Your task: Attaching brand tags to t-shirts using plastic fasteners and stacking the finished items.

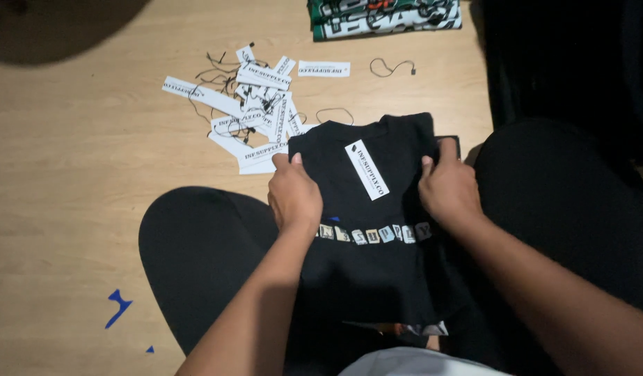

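Over on the wooden floor [71,139], left of the folded black shirt [370,230], sits a messy pile of white paper tags [255,111] with strings. Shirt's on the person's lap, a white tag [367,169] lying on it. Left hand [294,195] grips its left edge, right hand [448,188] clutches its right edge. Stacked green shirts [384,17] sit beyond it.
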